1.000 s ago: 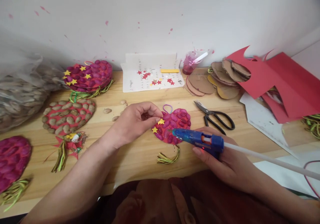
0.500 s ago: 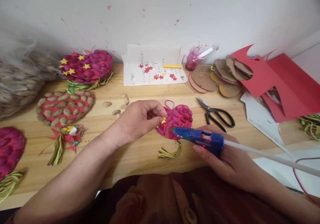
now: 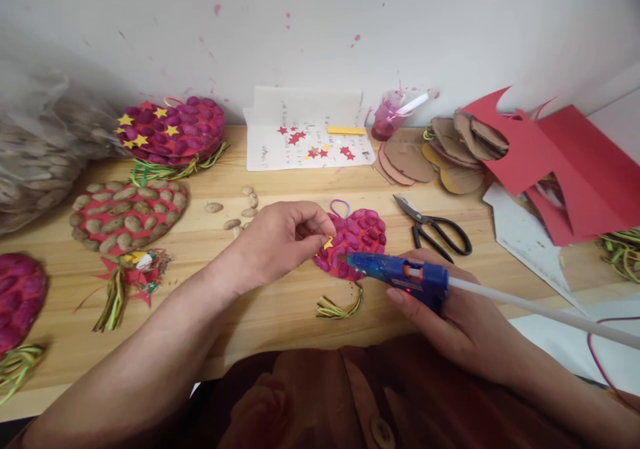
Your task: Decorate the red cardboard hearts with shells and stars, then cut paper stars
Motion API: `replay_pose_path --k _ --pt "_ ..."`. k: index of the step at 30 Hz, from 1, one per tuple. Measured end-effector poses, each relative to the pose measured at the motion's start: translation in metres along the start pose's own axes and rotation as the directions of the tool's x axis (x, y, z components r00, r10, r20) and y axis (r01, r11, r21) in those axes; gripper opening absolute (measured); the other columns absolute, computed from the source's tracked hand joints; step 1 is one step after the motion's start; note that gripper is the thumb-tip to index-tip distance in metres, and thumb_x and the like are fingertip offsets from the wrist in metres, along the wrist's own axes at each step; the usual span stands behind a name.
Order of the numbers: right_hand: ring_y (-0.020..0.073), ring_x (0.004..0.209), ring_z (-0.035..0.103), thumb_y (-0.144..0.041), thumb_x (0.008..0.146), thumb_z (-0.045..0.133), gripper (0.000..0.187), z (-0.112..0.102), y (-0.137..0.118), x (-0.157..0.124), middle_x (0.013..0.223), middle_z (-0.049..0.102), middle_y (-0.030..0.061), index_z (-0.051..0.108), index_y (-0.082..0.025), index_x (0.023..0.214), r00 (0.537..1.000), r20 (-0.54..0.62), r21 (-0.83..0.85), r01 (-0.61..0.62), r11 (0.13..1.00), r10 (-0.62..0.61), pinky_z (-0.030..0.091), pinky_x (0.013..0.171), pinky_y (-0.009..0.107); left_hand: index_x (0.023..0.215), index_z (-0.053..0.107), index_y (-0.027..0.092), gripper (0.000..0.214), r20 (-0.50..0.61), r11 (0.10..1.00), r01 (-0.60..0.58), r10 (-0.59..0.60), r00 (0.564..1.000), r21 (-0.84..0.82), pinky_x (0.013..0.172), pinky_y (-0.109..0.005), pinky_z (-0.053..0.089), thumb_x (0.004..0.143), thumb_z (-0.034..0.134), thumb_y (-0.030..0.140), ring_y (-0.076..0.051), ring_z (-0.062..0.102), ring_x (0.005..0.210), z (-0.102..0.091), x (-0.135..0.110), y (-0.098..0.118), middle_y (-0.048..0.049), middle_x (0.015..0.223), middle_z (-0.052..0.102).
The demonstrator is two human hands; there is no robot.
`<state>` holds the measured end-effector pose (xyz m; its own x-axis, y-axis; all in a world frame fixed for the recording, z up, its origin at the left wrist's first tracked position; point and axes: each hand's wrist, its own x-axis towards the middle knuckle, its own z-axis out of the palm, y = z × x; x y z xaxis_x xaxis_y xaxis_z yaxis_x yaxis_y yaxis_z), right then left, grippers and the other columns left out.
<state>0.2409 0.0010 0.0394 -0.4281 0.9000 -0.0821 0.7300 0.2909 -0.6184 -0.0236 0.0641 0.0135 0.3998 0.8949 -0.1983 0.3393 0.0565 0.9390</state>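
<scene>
A red heart-shaped ornament (image 3: 360, 235) covered in pink shells lies on the wooden table (image 3: 280, 315), with a purple loop on top and a green-yellow tassel (image 3: 339, 307) below. My left hand (image 3: 280, 239) rests at its left edge, fingers pinched against a small yellow star (image 3: 329, 243) on the ornament. My right hand (image 3: 457, 319) grips a blue glue gun (image 3: 400, 274), its nozzle pointing left over the ornament's lower edge. A white glue stick (image 3: 540, 312) juts out behind the gun.
Black scissors (image 3: 437, 230) lie right of the ornament. At the back are a paper with red stars (image 3: 310, 142), a pink cup (image 3: 387, 119), cardboard cut-outs (image 3: 450, 159) and red paper (image 3: 565, 162). Finished ornaments (image 3: 170, 132), loose shells (image 3: 240, 212) and a bag of shells (image 3: 35, 155) are on the left.
My left hand has shifted slightly right over the ornament's left edge, now hiding the lower yellow star. The glue gun has held nearly still. The view has tilted a little.
</scene>
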Motion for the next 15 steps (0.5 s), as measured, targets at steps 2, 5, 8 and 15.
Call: replay_pose_path --k 2,5,8,15 --pt "0.0288 0.097 0.063 -0.034 0.093 0.058 0.015 -0.0005 -0.0009 0.0003 0.106 0.067 0.0110 0.064 -0.022 0.100 1.000 0.003 0.000 -0.006 1.000 0.006 0.051 0.087 0.046 0.086 0.069 0.017 0.011 0.005 1.000 -0.001 0.001 1.000 -0.001 0.069 -0.025 0.050 0.078 0.062 0.017 -0.015 0.066 0.075 0.0007 0.0002 -0.0006 -0.0030 0.086 0.074" --pt "0.0290 0.097 0.063 -0.035 0.093 0.058 0.016 -0.0005 -0.0016 0.0011 0.105 0.067 0.0111 0.065 -0.022 0.099 1.000 -0.003 0.000 -0.013 1.000 0.013 0.051 0.087 0.047 0.087 0.069 0.017 0.011 0.014 1.000 -0.003 0.004 1.000 -0.010 0.068 -0.024 0.050 0.078 0.062 0.017 -0.014 0.066 0.074 0.0011 0.0003 -0.0009 -0.0022 0.084 0.074" --pt "0.0294 0.097 0.064 -0.035 0.092 0.059 0.015 0.0005 -0.0011 0.0016 0.104 0.068 0.0108 0.065 -0.023 0.098 1.000 -0.004 -0.006 -0.005 1.000 0.005 0.051 0.087 0.047 0.087 0.069 0.018 0.011 0.016 1.000 -0.009 0.009 1.000 -0.014 0.066 -0.023 0.050 0.078 0.062 0.017 -0.013 0.065 0.072 0.0009 0.0000 -0.0008 -0.0014 0.081 0.073" --pt "0.0291 0.096 0.064 -0.035 0.092 0.059 0.014 0.0002 -0.0009 0.0012 0.102 0.068 0.0100 0.066 -0.024 0.097 1.000 -0.003 -0.011 -0.003 1.000 0.003 0.051 0.087 0.046 0.087 0.070 0.018 0.011 0.013 1.000 -0.014 0.014 1.000 -0.019 0.066 -0.024 0.050 0.078 0.063 0.018 -0.014 0.065 0.071 0.0010 0.0006 -0.0018 -0.0015 0.080 0.073"
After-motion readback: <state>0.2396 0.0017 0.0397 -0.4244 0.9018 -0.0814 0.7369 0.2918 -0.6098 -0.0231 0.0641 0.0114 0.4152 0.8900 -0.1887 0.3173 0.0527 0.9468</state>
